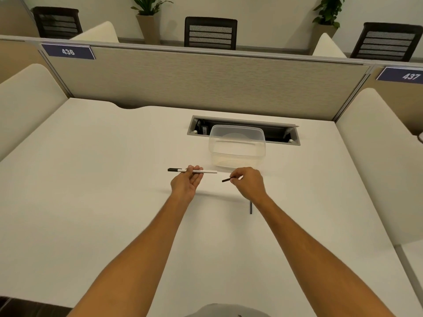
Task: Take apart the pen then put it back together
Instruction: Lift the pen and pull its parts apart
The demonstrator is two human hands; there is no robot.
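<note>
My left hand (186,183) holds the white pen barrel (207,172) level above the desk, its black end pointing left and its open end pointing right. A short gap to the right, my right hand (248,181) pinches a small dark pen part (227,180) between thumb and fingers, its free end aimed left toward the barrel. The two pieces are apart. Another thin dark pen part (250,208) lies on the desk just beside my right forearm, partly hidden by it.
A clear plastic container (237,148) stands on the white desk (103,179) just beyond my hands. Behind it is an open cable tray (281,130) set into the desk. A grey partition (206,83) closes the far edge, and cream side panels flank the desk.
</note>
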